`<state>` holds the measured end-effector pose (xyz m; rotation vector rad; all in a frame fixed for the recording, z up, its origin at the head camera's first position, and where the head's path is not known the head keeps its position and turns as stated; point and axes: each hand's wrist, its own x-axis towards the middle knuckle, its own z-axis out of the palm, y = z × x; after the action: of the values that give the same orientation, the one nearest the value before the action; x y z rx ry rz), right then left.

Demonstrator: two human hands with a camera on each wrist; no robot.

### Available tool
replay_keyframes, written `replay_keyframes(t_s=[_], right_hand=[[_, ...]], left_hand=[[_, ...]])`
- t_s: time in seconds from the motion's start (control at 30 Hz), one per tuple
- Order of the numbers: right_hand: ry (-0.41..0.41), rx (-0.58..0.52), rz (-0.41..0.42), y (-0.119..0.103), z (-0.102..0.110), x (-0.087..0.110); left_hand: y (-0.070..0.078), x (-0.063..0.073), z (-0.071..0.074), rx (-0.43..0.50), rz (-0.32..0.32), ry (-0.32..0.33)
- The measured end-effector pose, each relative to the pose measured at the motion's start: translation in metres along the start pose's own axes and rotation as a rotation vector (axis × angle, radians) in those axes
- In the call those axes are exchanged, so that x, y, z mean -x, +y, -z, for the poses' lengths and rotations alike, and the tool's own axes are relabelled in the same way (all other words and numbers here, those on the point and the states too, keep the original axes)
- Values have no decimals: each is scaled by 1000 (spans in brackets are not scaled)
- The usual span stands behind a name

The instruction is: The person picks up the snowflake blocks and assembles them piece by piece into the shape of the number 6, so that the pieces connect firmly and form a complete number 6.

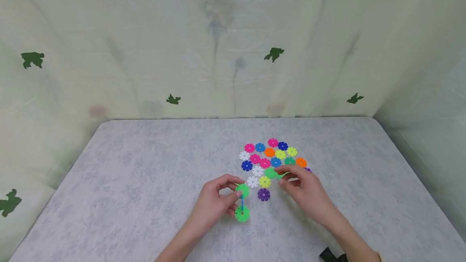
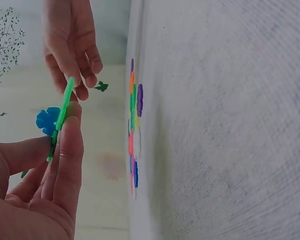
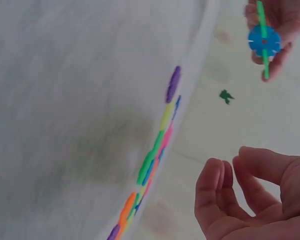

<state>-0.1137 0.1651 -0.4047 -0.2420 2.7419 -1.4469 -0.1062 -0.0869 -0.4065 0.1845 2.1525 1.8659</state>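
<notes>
My left hand (image 1: 212, 201) pinches a joined piece made of notched plastic discs. Its upper green disc (image 1: 244, 191) sits between thumb and fingers, and a lower green disc (image 1: 242, 216) hangs below. A blue disc (image 3: 273, 42) stands crosswise between the two, seen face-on in the right wrist view. My right hand (image 1: 305, 183) hovers over the near right side of the loose discs, fingers loosely bent. Nothing shows between its thumb and fingertips in the right wrist view. Closest to it are a loose green disc (image 1: 270, 172) and another green one partly hidden behind the fingers.
Several flat notched discs lie in a cluster on the grey table (image 1: 153, 173), including a purple disc (image 1: 263, 195), a yellow disc (image 1: 264, 182) and a white disc (image 1: 253, 182). A patterned cloth (image 1: 145, 43) hangs behind the table. A black object (image 1: 329, 255) shows beside the right forearm.
</notes>
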Motion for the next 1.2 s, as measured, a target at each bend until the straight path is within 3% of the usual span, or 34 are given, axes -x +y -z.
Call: replay_keyframes(t_s=[0.2,0.43,0.93,1.2], right_hand=[[-82,160,96,9,10,-12],[-185,293,110,21,22,-26],[-311,254,72,40,22,-56],[-280,282,77,39,20,-54]], left_hand=[[1,0,2,16,1,8],[3,1,4,14,-2,9],[1,0,5,62,16,0],[-1,-3,5,61,21,0]])
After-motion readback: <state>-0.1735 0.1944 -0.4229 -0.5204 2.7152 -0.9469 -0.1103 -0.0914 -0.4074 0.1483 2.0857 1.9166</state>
